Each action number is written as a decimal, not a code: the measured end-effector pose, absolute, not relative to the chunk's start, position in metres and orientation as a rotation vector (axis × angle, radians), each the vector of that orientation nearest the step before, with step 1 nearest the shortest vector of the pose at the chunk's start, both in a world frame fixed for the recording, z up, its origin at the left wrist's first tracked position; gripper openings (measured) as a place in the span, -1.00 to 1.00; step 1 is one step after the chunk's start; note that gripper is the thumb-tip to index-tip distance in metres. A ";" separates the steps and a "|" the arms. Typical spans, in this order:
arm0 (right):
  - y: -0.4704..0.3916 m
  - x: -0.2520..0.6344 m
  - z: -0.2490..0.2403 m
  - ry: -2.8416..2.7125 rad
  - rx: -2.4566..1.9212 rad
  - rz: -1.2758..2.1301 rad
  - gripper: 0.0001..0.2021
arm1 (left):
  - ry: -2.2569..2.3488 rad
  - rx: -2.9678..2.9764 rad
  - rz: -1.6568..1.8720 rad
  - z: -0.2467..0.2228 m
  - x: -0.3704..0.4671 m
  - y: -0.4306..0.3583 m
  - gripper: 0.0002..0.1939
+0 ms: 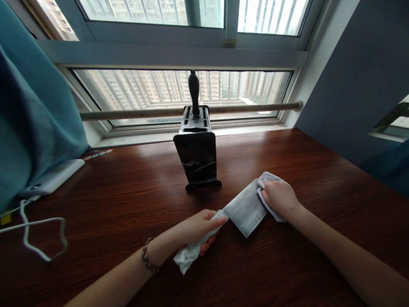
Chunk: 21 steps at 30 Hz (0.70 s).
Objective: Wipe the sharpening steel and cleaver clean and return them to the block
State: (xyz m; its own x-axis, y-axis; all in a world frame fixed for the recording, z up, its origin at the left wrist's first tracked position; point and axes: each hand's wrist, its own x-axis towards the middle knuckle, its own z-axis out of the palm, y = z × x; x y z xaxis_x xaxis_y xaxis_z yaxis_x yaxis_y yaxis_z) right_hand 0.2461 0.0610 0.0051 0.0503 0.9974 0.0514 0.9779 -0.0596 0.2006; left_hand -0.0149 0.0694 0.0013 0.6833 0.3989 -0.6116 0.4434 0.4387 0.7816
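A cleaver point(245, 208) with a broad grey blade is held above the wooden table. My left hand point(204, 226) is closed around its handle, which is wrapped in crumpled white tissue point(188, 256). A folded pale cloth point(271, 177) is bunched in my right hand point(281, 197), whose closed fingers press it against the far end of the blade. The cloth hides that end. Behind the blade stands a black knife block point(198, 157) with slots in its top and one dark-handled tool point(194, 91) upright in it.
The reddish-brown table point(137, 183) reaches to the window sill. At the left lie a white power strip point(53, 177) and a looping white cable point(27, 236) beside a teal curtain point(41, 98). A rail point(140, 114) crosses the window. A grey wall point(345, 85) rises at the right.
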 end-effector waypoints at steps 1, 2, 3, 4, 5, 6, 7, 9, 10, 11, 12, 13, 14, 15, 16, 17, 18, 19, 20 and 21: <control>0.060 0.245 0.005 2.062 2.190 0.279 -0.70 | 0.867 1.161 -0.029 0.001 -0.015 0.069 -0.57; 0.058 0.243 0.004 2.063 2.184 0.291 -0.70 | 0.862 1.168 -0.025 0.000 -0.016 0.069 -0.58; 0.055 0.241 0.004 2.070 2.178 0.309 -0.71 | 0.858 1.179 -0.023 -0.001 -0.016 0.069 -0.58; 0.053 0.238 0.004 2.081 2.169 0.330 -0.72 | 0.855 1.192 -0.023 -0.002 -0.016 0.069 -0.59; 0.050 0.234 0.003 2.091 2.156 0.350 -0.74 | 0.853 1.202 -0.022 -0.002 -0.016 0.069 -0.59; 0.047 0.231 0.003 2.095 2.139 0.364 -0.74 | 0.854 1.206 -0.024 -0.002 -0.017 0.069 -0.59; 0.043 0.227 0.004 2.091 2.122 0.367 -0.73 | 0.858 1.208 -0.028 -0.002 -0.016 0.070 -0.59; 0.037 0.218 0.004 2.097 2.073 0.365 -0.69 | 0.866 1.206 -0.036 -0.001 -0.016 0.070 -0.59; 0.033 0.213 0.005 2.118 2.033 0.371 -0.68 | 0.866 1.205 -0.038 -0.001 -0.016 0.070 -0.59; 0.030 0.209 0.005 2.151 1.982 0.393 -0.67 | 0.865 1.206 -0.040 -0.001 -0.016 0.070 -0.59; 0.026 0.205 0.005 2.195 1.920 0.428 -0.67 | 0.862 1.210 -0.041 0.000 -0.015 0.070 -0.59; 0.023 0.201 0.005 2.245 1.845 0.470 -0.68 | 0.859 1.216 -0.040 -0.001 -0.015 0.070 -0.58; 0.020 0.197 0.005 2.300 1.769 0.517 -0.70 | 0.856 1.222 -0.039 -0.001 -0.015 0.070 -0.58; 0.017 0.194 0.004 2.367 1.693 0.566 -0.71 | 0.855 1.231 -0.037 -0.001 -0.015 0.070 -0.58; 0.014 0.192 0.002 2.453 1.617 0.611 -0.72 | 0.854 1.240 -0.034 -0.002 -0.015 0.070 -0.57; 0.012 0.190 0.000 2.567 1.533 0.648 -0.71 | 0.853 1.245 -0.031 -0.002 -0.015 0.070 -0.57; 0.011 0.189 -0.003 2.703 1.442 0.673 -0.70 | 0.854 1.247 -0.031 -0.003 -0.015 0.070 -0.57; 0.010 0.188 -0.005 2.847 1.350 0.683 -0.68 | 0.859 1.248 -0.033 -0.003 -0.015 0.070 -0.56; 0.010 0.188 -0.008 2.983 1.269 0.676 -0.66 | 0.868 1.253 -0.034 -0.003 -0.015 0.070 -0.56; 0.010 0.188 -0.011 3.098 1.214 0.645 -0.65 | 0.878 1.258 -0.034 -0.003 -0.015 0.070 -0.55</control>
State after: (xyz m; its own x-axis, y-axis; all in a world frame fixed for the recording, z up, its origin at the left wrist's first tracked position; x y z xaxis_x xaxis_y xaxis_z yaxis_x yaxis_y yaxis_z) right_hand 0.1877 0.0101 -0.0106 -0.7166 0.5982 0.3587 0.6916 0.6759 0.2545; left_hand -0.0145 0.0698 -0.0026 0.6842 0.4301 -0.5889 0.4739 0.3516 0.8074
